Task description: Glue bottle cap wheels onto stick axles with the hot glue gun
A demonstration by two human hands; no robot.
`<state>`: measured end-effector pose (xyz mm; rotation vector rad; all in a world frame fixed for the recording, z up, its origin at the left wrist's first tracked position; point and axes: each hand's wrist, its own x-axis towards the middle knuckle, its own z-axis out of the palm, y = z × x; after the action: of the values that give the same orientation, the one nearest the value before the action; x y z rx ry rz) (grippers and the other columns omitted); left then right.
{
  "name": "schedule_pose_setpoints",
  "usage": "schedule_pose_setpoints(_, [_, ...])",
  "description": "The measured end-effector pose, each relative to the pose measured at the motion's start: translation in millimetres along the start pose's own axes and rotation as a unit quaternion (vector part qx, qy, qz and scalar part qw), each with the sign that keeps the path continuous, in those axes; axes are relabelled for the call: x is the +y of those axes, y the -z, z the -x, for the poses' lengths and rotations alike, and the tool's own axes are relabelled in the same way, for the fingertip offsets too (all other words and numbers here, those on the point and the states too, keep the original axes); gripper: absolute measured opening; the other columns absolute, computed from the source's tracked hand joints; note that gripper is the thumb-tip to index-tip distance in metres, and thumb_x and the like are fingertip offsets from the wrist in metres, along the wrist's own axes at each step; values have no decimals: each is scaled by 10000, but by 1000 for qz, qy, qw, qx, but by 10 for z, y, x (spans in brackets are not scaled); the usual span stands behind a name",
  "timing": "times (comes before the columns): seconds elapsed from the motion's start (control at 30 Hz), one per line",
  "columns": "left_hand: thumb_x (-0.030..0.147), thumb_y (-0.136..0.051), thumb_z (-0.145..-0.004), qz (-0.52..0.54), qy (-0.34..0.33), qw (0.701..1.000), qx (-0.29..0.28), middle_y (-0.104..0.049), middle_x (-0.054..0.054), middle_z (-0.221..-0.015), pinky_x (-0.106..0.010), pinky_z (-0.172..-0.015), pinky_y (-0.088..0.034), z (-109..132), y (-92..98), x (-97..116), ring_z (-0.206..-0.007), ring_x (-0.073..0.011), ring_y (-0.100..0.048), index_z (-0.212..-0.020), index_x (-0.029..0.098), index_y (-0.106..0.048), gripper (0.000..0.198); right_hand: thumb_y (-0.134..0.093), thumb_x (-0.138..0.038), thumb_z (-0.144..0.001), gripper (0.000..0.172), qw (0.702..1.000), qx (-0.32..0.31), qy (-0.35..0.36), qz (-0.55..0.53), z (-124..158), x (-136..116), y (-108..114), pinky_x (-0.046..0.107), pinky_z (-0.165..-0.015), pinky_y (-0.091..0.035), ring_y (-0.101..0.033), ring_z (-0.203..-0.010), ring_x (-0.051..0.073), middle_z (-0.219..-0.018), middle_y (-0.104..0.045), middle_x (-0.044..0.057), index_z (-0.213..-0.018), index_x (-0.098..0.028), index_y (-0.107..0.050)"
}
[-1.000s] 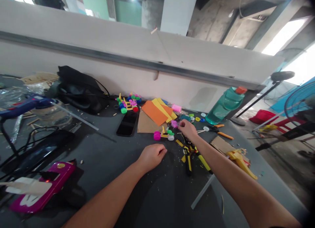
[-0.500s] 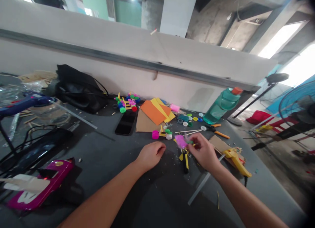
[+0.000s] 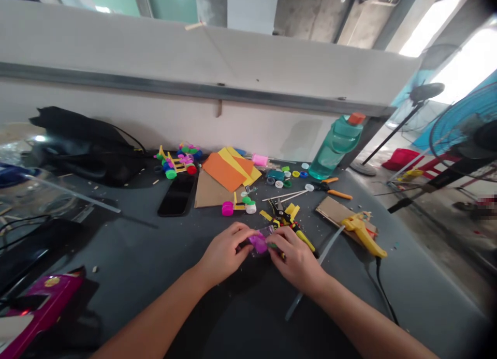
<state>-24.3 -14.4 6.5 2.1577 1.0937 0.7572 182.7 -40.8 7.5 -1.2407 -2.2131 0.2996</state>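
Observation:
Both hands meet low over the dark table. A small clear plastic packet (image 3: 258,242) with something purple and a bit of green in it is pinched between them; its exact contents are unclear. My left hand (image 3: 223,250) grips its left side with thumb and fingers closed. On the other side, my right hand (image 3: 298,258) has its fingertips closed on the packet's right edge. Just beyond lie pliers (image 3: 280,208) and a yellow-and-black cutter (image 3: 305,239), partly covered by my right hand. A small toy car frame (image 3: 238,206) with bottle-cap wheels stands beyond my left hand.
A yellow glue gun (image 3: 363,234) rests on cardboard at right, its cord trailing forward. Farther back are a green bottle (image 3: 336,147), bottle caps (image 3: 287,183), coloured paper (image 3: 225,170), a phone (image 3: 176,194) and a black bag (image 3: 89,147). A magenta power strip (image 3: 48,302) lies at left.
My right hand has brought the packet left and nearer to me. My left hand, earlier curled and apart from it, now grips it too. The view has shifted right.

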Motion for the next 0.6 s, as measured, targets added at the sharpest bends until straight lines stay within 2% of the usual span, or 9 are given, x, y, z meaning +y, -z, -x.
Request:
schedule_pose_setpoints(0.17, [158,-543,-804,19,39,999,13,-554,-4,-958,-255,-758,-458,-15,-56,-24,-870,-142,-549,-995,248,-554,212,-478,-114,-817,192,1000,-27,16,-3,-7,-30,41,340,-792,-472,-558,-912,203,-954,-592,74,-926,-226,-589])
schedule_pose_setpoints(0.37, [146,-548,-799,21,43,999,15,-531,12,-871,-263,-716,-433,-26,-53,-23,-791,-133,-533,-874,213,-527,103,-526,-201,-813,137,998,-42,42,-12,-36,-83,129,366,-825,-418,-541,-891,206,-901,-644,63,-917,-201,-617])
schedule_pose_setpoints(0.53, [99,-514,-806,29,14,999,9,-515,4,-869,-269,-735,-413,-13,-42,14,-815,-135,-519,-807,199,-525,101,-430,-190,-893,247,1000,-6,-4,-26,-36,-65,63,326,-764,-405,-538,-793,179,-743,-635,39,-731,-197,-616])
schedule_pose_setpoints(0.6, [84,-503,-806,30,7,999,9,-510,2,-875,-272,-741,-409,-4,-46,29,-823,-135,-515,-810,197,-523,115,-479,-226,-877,190,999,16,-41,-26,-38,-60,27,312,-725,-407,-540,-771,181,-718,-625,34,-738,-198,-605])
